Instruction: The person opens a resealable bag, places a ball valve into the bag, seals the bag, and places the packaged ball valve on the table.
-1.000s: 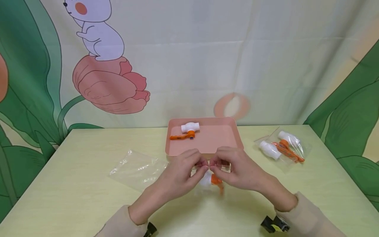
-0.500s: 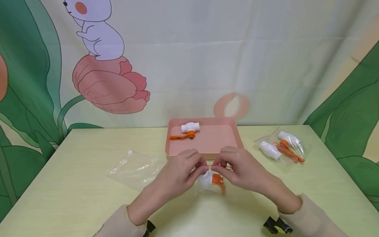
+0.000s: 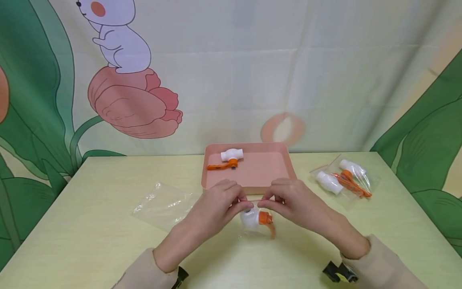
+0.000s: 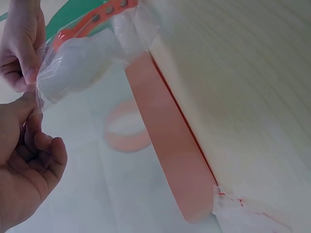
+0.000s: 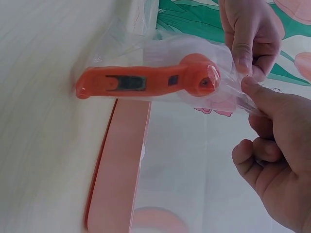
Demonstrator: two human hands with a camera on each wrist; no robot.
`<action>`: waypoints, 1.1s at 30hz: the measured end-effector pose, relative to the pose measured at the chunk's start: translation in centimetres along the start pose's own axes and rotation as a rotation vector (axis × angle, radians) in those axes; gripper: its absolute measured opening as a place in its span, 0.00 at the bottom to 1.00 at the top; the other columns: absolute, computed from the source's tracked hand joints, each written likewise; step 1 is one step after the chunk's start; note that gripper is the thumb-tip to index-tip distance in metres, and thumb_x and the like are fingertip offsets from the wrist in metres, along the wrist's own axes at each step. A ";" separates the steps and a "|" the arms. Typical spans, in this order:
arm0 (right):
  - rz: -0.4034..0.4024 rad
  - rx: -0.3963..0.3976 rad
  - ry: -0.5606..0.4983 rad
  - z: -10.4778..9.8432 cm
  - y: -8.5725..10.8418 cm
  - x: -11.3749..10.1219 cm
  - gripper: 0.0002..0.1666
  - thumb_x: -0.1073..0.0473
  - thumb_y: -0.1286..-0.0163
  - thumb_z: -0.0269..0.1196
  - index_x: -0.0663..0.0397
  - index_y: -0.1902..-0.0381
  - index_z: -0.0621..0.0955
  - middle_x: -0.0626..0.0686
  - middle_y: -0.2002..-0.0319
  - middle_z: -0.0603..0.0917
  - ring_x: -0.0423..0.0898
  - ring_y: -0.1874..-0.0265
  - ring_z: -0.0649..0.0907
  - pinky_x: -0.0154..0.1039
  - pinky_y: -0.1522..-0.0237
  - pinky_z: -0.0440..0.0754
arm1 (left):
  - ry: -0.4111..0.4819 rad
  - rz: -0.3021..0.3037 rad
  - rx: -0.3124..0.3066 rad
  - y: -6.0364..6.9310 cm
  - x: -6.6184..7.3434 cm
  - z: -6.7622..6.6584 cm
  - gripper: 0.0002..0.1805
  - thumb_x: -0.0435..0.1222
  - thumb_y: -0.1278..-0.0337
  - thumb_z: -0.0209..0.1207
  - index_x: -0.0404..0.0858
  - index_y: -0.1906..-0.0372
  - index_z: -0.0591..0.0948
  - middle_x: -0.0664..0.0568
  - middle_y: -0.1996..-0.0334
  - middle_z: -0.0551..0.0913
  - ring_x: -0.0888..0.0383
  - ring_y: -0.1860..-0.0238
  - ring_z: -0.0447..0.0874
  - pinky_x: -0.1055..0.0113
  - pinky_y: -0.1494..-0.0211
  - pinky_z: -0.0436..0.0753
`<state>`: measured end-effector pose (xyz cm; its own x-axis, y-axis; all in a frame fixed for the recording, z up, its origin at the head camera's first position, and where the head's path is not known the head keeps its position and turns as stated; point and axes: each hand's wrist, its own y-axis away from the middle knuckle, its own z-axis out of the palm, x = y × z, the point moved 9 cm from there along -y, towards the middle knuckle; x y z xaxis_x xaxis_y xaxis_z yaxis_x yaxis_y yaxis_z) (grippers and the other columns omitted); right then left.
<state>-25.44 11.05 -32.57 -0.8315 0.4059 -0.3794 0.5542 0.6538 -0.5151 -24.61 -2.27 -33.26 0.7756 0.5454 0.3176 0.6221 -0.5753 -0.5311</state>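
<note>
Before the pink tray [image 3: 252,190], both hands hold a clear plastic bag [image 5: 119,43] by its top edge. Inside it is a ball valve [image 3: 250,218] with a white body and an orange lever handle [image 5: 146,81]. My left hand [image 3: 220,206] pinches the edge between thumb and fingers. A short way to its right, my right hand [image 3: 294,204] pinches the same edge. In the left wrist view, the white body [image 4: 77,63] hangs below the fingertips, blurred by the plastic. Whether the bag's mouth is parted cannot be told.
Another white valve with an orange handle [image 3: 223,165] lies unbagged in the tray. On the left, a flat clear bag [image 3: 162,206] rests on the table [image 3: 90,233]. At right lies a bag of white and orange valve parts [image 3: 346,180]. A printed curtain [image 3: 223,80] hangs behind.
My hands have drawn slightly apart, from fingertips nearly meeting to a small gap with the bag's edge stretched between them. The bagged valve shows more fully now. Tray and other bags stay put.
</note>
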 end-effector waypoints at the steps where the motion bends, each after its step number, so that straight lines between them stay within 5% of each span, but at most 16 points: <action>1: -0.005 0.003 -0.004 0.0 0.0 0.0 0.06 0.62 0.39 0.76 0.50 0.70 0.86 0.37 0.76 0.78 0.34 0.76 0.75 0.30 0.75 0.76 | 0.006 0.001 0.000 0.0 0.0 0.0 0.11 0.40 0.40 0.72 0.40 0.68 0.81 0.60 0.74 0.77 0.61 0.69 0.72 0.73 0.67 0.75; 9: -0.008 0.025 -0.020 -0.2 0.2 0.5 0.07 0.63 0.40 0.77 0.49 0.70 0.87 0.35 0.78 0.78 0.31 0.80 0.70 0.28 0.80 0.69 | 0.031 -0.023 -0.047 -0.1 -0.2 0.5 0.11 0.38 0.38 0.71 0.40 0.69 0.79 0.60 0.75 0.76 0.61 0.69 0.73 0.72 0.65 0.76; 15: 0.023 0.009 -0.077 -0.1 0.5 1.6 0.06 0.65 0.36 0.74 0.48 0.67 0.87 0.36 0.75 0.79 0.33 0.79 0.72 0.30 0.78 0.74 | 0.095 -0.052 -0.067 0.1 -0.9 0.9 0.10 0.36 0.35 0.68 0.39 0.65 0.78 0.57 0.67 0.76 0.60 0.67 0.73 0.71 0.63 0.78; 23: 0.089 0.029 -0.099 -1.0 1.2 2.8 0.09 0.67 0.32 0.70 0.46 0.64 0.85 0.36 0.74 0.78 0.36 0.78 0.74 0.33 0.77 0.74 | 0.283 -0.196 -0.115 0.6 -2.7 2.1 0.06 0.34 0.28 0.62 0.41 0.64 0.77 0.60 0.71 0.80 0.62 0.73 0.73 0.69 0.71 0.77; 33: 0.167 0.011 -0.095 -1.2 1.6 3.8 0.06 0.65 0.30 0.69 0.48 0.63 0.85 0.37 0.74 0.79 0.38 0.78 0.75 0.34 0.77 0.75 | 0.368 -0.279 -0.116 1.1 -3.8 2.6 0.07 0.33 0.26 0.59 0.40 0.64 0.75 0.56 0.73 0.80 0.61 0.74 0.74 0.70 0.72 0.75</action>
<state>-27.73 14.39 -33.88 -0.7208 0.4455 -0.5311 0.6850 0.5754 -0.4470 -27.14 -3.34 -37.05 0.5503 0.4490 0.7040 0.8039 -0.5127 -0.3014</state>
